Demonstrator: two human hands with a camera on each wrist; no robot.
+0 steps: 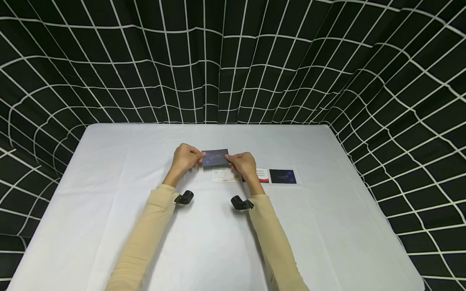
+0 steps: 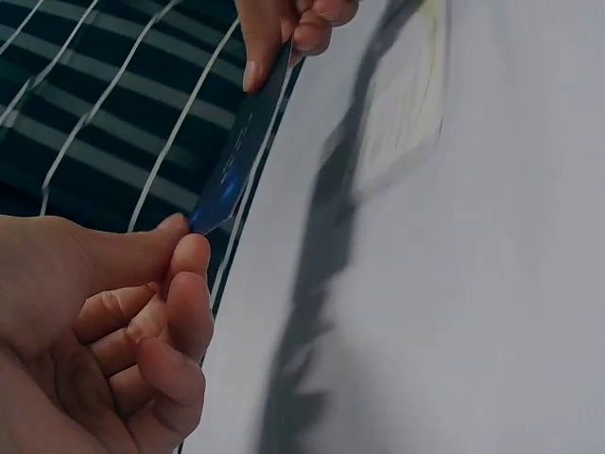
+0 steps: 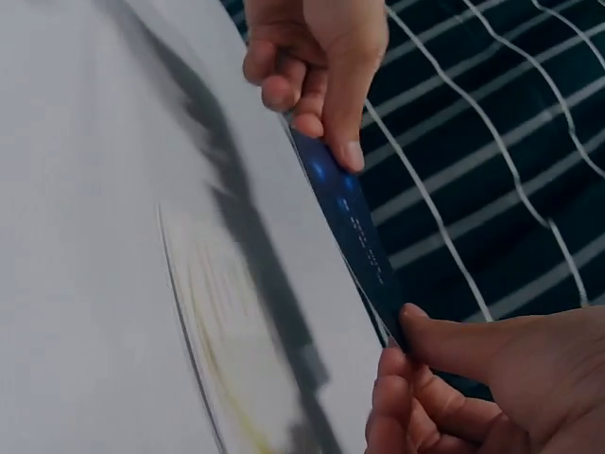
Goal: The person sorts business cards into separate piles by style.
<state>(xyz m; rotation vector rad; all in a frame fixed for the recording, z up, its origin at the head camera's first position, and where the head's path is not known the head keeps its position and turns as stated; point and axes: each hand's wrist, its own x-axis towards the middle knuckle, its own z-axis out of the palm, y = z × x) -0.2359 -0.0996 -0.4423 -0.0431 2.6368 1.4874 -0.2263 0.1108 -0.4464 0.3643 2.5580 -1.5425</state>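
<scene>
Both hands hold a dark blue business card (image 1: 215, 157) up above the table, one at each end. My left hand (image 1: 187, 157) pinches its left edge between thumb and forefinger. At the opposite edge, my right hand (image 1: 243, 164) pinches it the same way. Small pale print and bluish spots show on the card's face in the right wrist view. Below it on the table lies a white card (image 1: 224, 175) with printed lines, partly covered by the held card and the right hand. Its blurred shape also appears in both wrist views.
Right of the right wrist, a white and red card (image 1: 262, 175) lies in a row with another dark blue card (image 1: 282, 176). A white cloth covers the table (image 1: 204, 242). Behind it hangs a black curtain (image 1: 211, 72) with a white grid.
</scene>
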